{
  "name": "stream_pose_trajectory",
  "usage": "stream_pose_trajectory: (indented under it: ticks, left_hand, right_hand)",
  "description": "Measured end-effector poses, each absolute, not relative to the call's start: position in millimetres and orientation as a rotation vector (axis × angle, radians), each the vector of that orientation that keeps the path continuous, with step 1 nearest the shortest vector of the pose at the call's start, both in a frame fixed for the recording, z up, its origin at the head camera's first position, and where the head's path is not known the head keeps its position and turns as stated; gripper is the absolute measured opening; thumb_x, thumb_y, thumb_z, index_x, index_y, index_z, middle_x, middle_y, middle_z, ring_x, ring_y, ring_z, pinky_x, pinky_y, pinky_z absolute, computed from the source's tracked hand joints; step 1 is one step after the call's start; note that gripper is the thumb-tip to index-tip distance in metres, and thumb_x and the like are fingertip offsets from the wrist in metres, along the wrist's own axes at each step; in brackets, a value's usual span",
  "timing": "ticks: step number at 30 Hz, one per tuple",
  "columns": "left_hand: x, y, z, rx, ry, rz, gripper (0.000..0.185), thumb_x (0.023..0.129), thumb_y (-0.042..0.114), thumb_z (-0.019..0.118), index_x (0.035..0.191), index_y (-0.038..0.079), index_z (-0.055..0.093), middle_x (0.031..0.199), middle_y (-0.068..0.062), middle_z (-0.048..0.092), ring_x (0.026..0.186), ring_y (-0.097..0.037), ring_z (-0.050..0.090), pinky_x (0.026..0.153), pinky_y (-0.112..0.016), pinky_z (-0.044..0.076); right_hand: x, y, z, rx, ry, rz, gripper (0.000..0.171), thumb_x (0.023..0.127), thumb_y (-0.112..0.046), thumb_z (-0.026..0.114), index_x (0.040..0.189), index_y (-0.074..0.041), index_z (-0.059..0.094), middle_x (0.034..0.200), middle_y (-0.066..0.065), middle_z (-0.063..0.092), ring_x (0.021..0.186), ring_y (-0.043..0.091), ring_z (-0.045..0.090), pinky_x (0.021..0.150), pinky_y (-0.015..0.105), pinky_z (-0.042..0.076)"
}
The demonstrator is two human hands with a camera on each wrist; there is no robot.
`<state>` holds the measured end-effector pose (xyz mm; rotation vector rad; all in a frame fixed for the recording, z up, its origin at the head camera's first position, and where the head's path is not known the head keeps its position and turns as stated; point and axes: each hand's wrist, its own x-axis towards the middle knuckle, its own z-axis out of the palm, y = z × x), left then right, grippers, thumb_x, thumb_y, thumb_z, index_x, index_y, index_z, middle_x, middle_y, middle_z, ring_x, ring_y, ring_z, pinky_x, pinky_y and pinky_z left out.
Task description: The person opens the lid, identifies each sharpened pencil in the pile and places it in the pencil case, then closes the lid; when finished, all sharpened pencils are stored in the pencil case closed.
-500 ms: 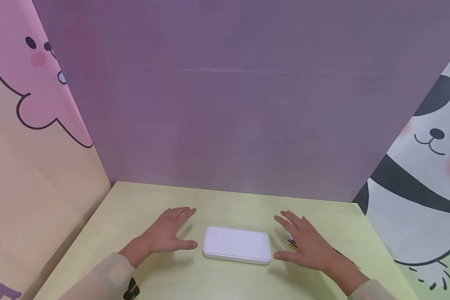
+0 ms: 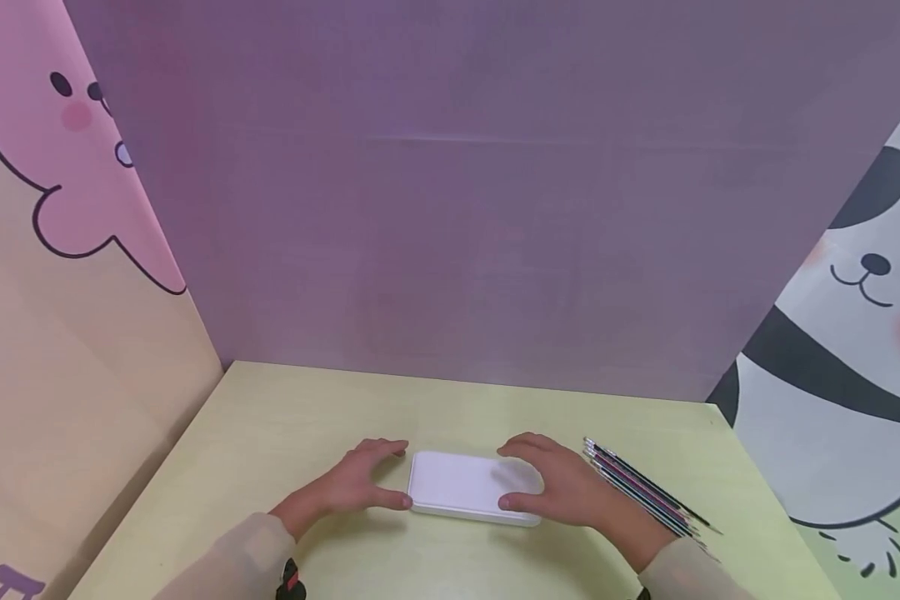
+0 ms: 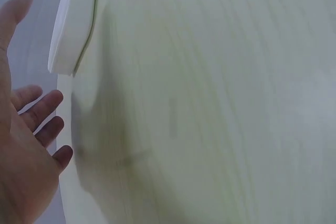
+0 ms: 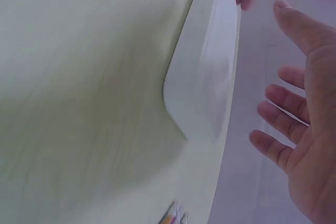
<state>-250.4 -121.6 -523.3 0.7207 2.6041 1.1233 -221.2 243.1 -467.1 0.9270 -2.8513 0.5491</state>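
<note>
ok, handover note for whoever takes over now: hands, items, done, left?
Left hand: open, at the left end of the white case, thumb at its near corner.
Right hand: open, over the case's right end; contact unclear.
Case lies flat and closed on the yellow-green table. Pens lie in a bundle to its right.
Done: nothing visible. Left: gripping the case.
</note>
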Motion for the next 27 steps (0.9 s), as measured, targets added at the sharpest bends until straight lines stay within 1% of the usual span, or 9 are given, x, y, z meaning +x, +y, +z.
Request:
stream_pose_trajectory:
  ticks: [5,8,13,15,21,24,27]
  left_hand:
    - [-256,-117,-523,0.707,2.605,1.105,0.100,0.075,0.054,0.087,0.156,0.012,0.044,0.154,-0.011,0.048,0.145,-0.037,0.036,0.117,-0.066,0.030]
    - [-259,-114,-526,0.718,2.604,1.098,0.100,0.074,0.052,0.088,0.154,0.010,0.046,0.152,-0.011,0.050,0.143,-0.036,0.037,0.115,-0.067,0.031]
    - [-262,-111,-533,0.770,2.632,1.045,0.099,0.071,0.053,0.089,0.151,0.011,0.050,0.149,-0.006,0.054,0.139,-0.029,0.040,0.115,-0.062,0.029]
    - [-262,-109,-533,0.792,2.641,1.029,0.099,0.070,0.053,0.090,0.150,0.011,0.051,0.148,-0.006,0.054,0.138,-0.028,0.040,0.114,-0.061,0.028]
    - [-261,-104,-537,0.828,2.695,0.958,0.103,0.065,0.053,0.093,0.149,0.011,0.052,0.143,-0.003,0.053,0.132,-0.026,0.040,0.109,-0.056,0.032]
    - [-262,-102,-542,0.827,2.740,0.916,0.103,0.063,0.054,0.093,0.148,0.013,0.052,0.142,-0.001,0.052,0.130,-0.024,0.040,0.107,-0.052,0.032]
    - [-262,-100,-544,0.825,2.767,0.912,0.100,0.063,0.054,0.092,0.146,0.013,0.054,0.139,0.001,0.052,0.128,-0.023,0.040,0.105,-0.050,0.032]
  right_hand:
    - [-227,229,-475,0.993,-2.868,0.567,0.063,0.085,-0.063,0.075,0.129,-0.019,0.068,0.131,-0.009,0.064,0.121,0.016,0.062,0.102,0.041,0.054]
    - [-229,226,-484,1.009,-2.888,0.577,0.061,0.084,-0.063,0.076,0.128,-0.021,0.069,0.130,-0.010,0.064,0.121,0.015,0.062,0.103,0.040,0.053]
    - [-227,220,-492,1.014,-2.910,0.586,0.058,0.083,-0.063,0.076,0.125,-0.023,0.070,0.127,-0.011,0.066,0.121,0.015,0.061,0.103,0.039,0.052]
    - [-226,217,-494,1.020,-2.899,0.596,0.056,0.083,-0.061,0.077,0.123,-0.023,0.071,0.126,-0.011,0.067,0.120,0.015,0.061,0.102,0.039,0.052]
    - [-225,211,-495,1.060,-2.835,0.630,0.051,0.082,-0.056,0.081,0.118,-0.022,0.073,0.121,-0.009,0.070,0.116,0.016,0.062,0.098,0.041,0.054]
    - [-226,208,-494,1.074,-2.837,0.632,0.051,0.081,-0.056,0.081,0.118,-0.022,0.073,0.121,-0.008,0.071,0.116,0.016,0.063,0.098,0.041,0.053]
    - [-226,206,-494,1.083,-2.853,0.620,0.051,0.081,-0.056,0.081,0.118,-0.022,0.073,0.122,-0.009,0.070,0.117,0.016,0.062,0.099,0.041,0.053]
